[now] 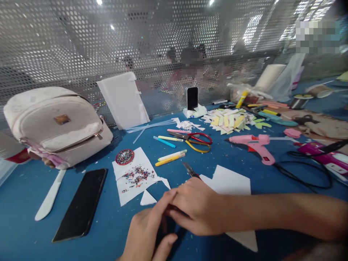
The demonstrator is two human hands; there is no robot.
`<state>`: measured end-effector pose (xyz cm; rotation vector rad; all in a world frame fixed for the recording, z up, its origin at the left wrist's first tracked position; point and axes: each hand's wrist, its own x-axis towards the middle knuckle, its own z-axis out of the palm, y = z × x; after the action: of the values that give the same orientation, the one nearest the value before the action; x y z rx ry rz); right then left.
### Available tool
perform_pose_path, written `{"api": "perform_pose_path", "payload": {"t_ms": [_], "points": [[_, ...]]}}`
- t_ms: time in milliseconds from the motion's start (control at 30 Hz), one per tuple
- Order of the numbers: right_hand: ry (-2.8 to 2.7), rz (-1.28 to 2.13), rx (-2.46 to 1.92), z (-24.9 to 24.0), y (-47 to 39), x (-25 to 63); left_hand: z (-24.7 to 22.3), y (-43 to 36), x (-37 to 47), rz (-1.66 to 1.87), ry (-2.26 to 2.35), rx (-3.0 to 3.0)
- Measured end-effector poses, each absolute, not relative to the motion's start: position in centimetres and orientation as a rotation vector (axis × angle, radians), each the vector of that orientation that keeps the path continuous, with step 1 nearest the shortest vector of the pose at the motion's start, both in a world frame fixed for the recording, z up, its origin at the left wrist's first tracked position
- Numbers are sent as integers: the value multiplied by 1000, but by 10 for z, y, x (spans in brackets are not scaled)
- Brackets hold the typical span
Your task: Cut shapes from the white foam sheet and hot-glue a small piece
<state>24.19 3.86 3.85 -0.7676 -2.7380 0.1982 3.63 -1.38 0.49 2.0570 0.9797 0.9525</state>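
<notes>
Left grip: thumb and forefinger spread, fingertip meeting right grip.
Right grip: curled; cannot tell whether it pinches anything.
Cutting: seemingly partly done; angular white paper sheet beneath right forearm, white triangular scrap just beyond left grip.
Loose: multicoloured small beads, unattached, beyond left grip.
Red-rimmed round dish: farther beyond left grip, holding silvery multicoloured bits.
Off-white zipped backpack: left of both grips, contents hidden.

2 hands, 1 backpack, 1 glue gun show.
</notes>
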Motion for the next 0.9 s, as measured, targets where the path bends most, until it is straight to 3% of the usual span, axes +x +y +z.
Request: {"api": "perform_pose_path", "payload": {"t_ms": [300,400,533,667,733,833,900], "points": [[-2620,-434,-428,28,64,245,25,2,56,745,645,613],[-2646,-411,-596,47,87,255,31,10,48,712,776,820],[-2534,-542,-1540,89,145,281,52,37,10,961,1105,1397],[-2441,-579,-1616,108,171,301,59,58,-32,1034,1300,1698],[-2553,-337,-1371,111,152,303,52,56,-41,930,1331,1823],[-2786,440,-742,121,92,300,36,44,-37,806,1311,1964],[-2889,601,-468,129,49,299,29,37,-30,762,1288,2019]]}}
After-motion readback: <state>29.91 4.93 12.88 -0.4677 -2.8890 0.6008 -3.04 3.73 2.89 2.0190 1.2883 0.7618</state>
